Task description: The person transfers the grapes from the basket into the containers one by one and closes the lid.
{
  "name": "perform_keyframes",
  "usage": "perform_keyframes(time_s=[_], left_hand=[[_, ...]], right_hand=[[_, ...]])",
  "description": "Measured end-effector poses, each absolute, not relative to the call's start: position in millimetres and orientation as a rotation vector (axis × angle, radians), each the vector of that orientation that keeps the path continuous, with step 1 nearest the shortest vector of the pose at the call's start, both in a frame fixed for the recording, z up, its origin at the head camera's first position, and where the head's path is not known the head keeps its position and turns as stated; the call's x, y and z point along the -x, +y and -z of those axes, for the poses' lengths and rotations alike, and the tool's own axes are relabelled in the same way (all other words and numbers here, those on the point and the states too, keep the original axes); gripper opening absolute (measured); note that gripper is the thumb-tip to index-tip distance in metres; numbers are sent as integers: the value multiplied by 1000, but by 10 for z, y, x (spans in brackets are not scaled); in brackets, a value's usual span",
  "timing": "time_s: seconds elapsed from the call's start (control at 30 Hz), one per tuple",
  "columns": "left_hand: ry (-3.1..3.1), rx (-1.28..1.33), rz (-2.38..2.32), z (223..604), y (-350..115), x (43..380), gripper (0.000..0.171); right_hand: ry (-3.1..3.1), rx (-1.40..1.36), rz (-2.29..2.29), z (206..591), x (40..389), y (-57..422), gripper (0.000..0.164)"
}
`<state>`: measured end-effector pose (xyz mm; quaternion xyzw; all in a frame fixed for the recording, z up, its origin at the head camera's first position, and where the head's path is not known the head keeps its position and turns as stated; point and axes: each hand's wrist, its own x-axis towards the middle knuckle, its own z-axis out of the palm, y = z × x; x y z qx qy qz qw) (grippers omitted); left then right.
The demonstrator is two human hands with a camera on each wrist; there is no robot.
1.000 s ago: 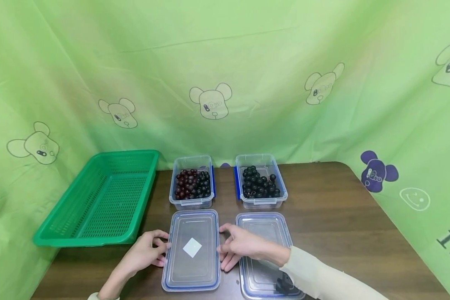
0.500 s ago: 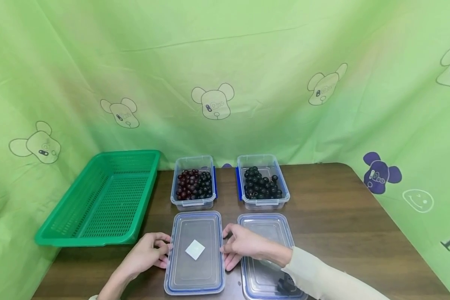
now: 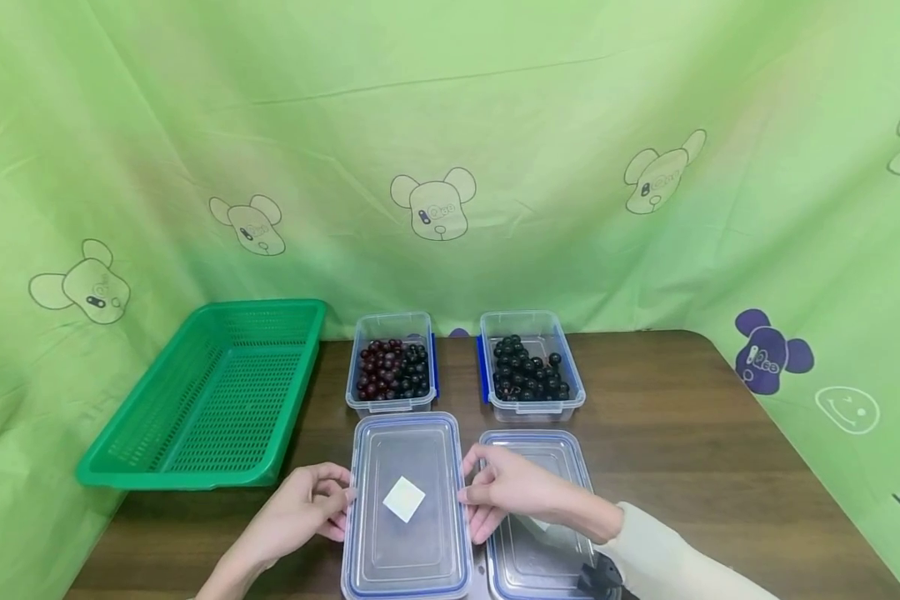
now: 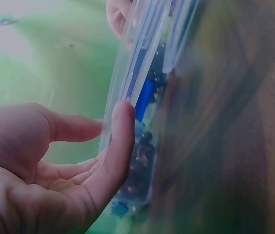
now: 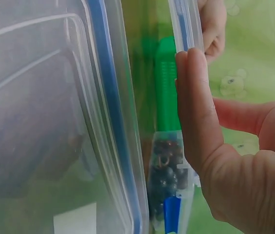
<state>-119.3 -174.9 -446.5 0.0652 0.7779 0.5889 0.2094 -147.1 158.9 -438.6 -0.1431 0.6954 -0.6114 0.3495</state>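
Both hands hold a clear plastic lid (image 3: 412, 554) with a blue seal and a white square sticker, one hand at each long side. My left hand (image 3: 297, 510) pinches its left edge, thumb on top and fingers beneath, as the left wrist view shows of the lid (image 4: 139, 58). At the right edge my right hand (image 3: 516, 487) pinches likewise. The lid is raised above the table, its far end tilted up. Beyond it stands a clear box (image 3: 392, 407) of red and black grapes (image 3: 393, 371). A second lid (image 3: 532, 562) lies flat under my right forearm.
Right of the first box is another clear box (image 3: 537, 408) with black grapes (image 3: 528, 373); blue latches hang open along their facing sides. A green slotted basket (image 3: 172, 480) stands at the left. Green printed cloth (image 3: 525, 267) hangs behind the wooden table (image 3: 690, 467).
The lid has come up off the table, held between both hands. The view has shifted slightly, so the boxes and basket appear a little further right.
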Motion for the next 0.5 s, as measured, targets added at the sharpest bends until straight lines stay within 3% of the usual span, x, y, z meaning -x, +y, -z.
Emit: perform_keyframes(time_s=[0.5], left_hand=[[2256,-244,-1671,4036,-1569,1300,40]], right_hand=[[1880,432,1662,3999,1569,1814,35]])
